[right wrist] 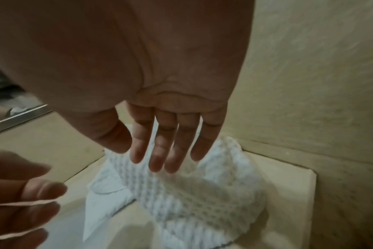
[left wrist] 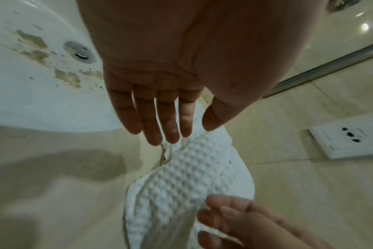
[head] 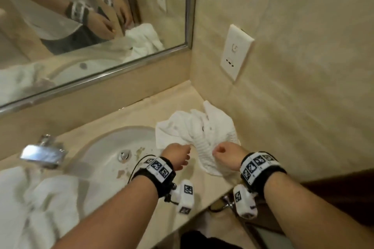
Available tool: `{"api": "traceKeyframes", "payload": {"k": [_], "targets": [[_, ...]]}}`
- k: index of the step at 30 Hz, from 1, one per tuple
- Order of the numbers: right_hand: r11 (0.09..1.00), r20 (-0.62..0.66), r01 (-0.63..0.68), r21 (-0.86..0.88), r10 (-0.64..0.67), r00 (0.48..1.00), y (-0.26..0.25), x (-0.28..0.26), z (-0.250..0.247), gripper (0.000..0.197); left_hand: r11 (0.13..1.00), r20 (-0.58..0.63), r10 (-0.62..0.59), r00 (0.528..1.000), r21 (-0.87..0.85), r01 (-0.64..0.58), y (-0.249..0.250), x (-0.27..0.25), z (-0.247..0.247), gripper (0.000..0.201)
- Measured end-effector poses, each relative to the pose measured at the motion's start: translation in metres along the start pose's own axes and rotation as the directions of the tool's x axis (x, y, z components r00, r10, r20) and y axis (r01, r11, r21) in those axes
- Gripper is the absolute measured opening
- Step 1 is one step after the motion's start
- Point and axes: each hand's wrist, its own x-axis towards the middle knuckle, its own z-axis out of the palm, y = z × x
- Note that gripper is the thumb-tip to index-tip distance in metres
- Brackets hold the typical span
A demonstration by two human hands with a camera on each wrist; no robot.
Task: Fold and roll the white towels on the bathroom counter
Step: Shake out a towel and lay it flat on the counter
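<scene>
A crumpled white waffle-weave towel (head: 194,127) lies on the beige counter (head: 141,111), in the corner to the right of the sink. My left hand (head: 178,154) is at its near left edge. In the left wrist view its fingers (left wrist: 160,118) are straight, with the tips just at the towel (left wrist: 181,185). My right hand (head: 224,152) is over the near right part. Its fingers (right wrist: 166,151) hang straight above the towel (right wrist: 192,193) and are not closed round it. Neither hand grips the cloth.
A white sink (head: 105,147) with brown stains and a chrome faucet (head: 43,152) lie to the left. More white towels (head: 30,198) are piled at the near left. The right wall carries a socket plate (head: 235,52); a mirror (head: 81,16) runs behind.
</scene>
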Motion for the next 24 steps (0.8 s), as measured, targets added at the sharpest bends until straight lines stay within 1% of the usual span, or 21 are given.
{"api": "traceKeyframes", "payload": {"k": [2,4,5,7,9,10,12,14,15,17,19,21,23,24], "targets": [[0.999,-0.041,0.037,0.032,-0.036,0.999,-0.003,0.01,0.006,0.023,1.0,-0.03,-0.022,0.999,-0.013,0.021,-0.003,0.007,0.002,0.019],[0.99,-0.121,0.087,0.106,-0.074,0.99,-0.012,0.019,0.004,0.014,0.998,-0.036,-0.046,0.998,-0.043,0.044,-0.004,0.013,0.005,0.016],[0.983,-0.163,0.129,0.129,-0.108,0.981,-0.018,0.026,0.001,0.015,0.996,-0.04,-0.057,0.998,-0.066,0.055,-0.004,0.015,0.006,0.015],[0.968,-0.249,0.225,0.116,-0.191,0.949,-0.031,0.043,-0.005,0.019,0.991,-0.051,-0.072,0.996,-0.114,0.066,-0.004,0.019,0.008,0.015],[0.956,-0.296,0.287,0.06,-0.257,0.92,-0.041,0.06,-0.007,0.026,0.983,-0.068,-0.083,0.994,-0.167,0.071,-0.006,0.025,0.01,0.014],[0.952,-0.293,0.306,0.01,-0.29,0.911,-0.045,0.07,-0.006,0.033,0.977,-0.078,-0.093,0.993,-0.202,0.075,-0.009,0.028,0.011,0.013],[0.946,-0.23,0.294,-0.132,-0.318,0.92,-0.051,0.083,-0.003,0.055,0.963,-0.111,-0.113,0.987,-0.258,0.081,-0.015,0.034,0.011,0.013],[0.93,-0.115,0.222,-0.294,-0.265,0.957,-0.054,0.094,0.003,0.072,0.945,-0.136,-0.151,0.979,-0.309,0.103,-0.027,0.039,0.008,0.017],[0.918,-0.072,0.179,-0.354,-0.217,0.974,-0.054,0.096,0.005,0.075,0.935,-0.138,-0.172,0.975,-0.334,0.118,-0.032,0.041,0.006,0.018],[0.897,0.022,0.125,-0.425,-0.127,0.992,-0.049,0.096,0.01,0.075,0.914,-0.151,-0.208,0.966,-0.381,0.137,-0.039,0.046,0.004,0.02],[0.879,0.138,0.116,-0.462,-0.058,0.989,-0.042,0.091,0.017,0.076,0.882,-0.163,-0.236,0.958,-0.449,0.141,-0.043,0.054,0.0,0.03],[0.848,0.238,0.161,-0.506,-0.042,0.97,-0.032,0.081,0.027,0.067,0.832,-0.161,-0.263,0.951,-0.537,0.14,-0.042,0.069,-0.004,0.038],[0.801,0.301,0.229,-0.553,-0.064,0.951,-0.026,0.064,0.035,0.053,0.78,-0.146,-0.287,0.947,-0.61,0.142,-0.036,0.083,-0.006,0.044],[0.786,0.324,0.254,-0.564,-0.073,0.943,-0.024,0.056,0.038,0.049,0.753,-0.115,-0.305,0.945,-0.637,0.165,-0.037,0.096,-0.007,0.051]]}}
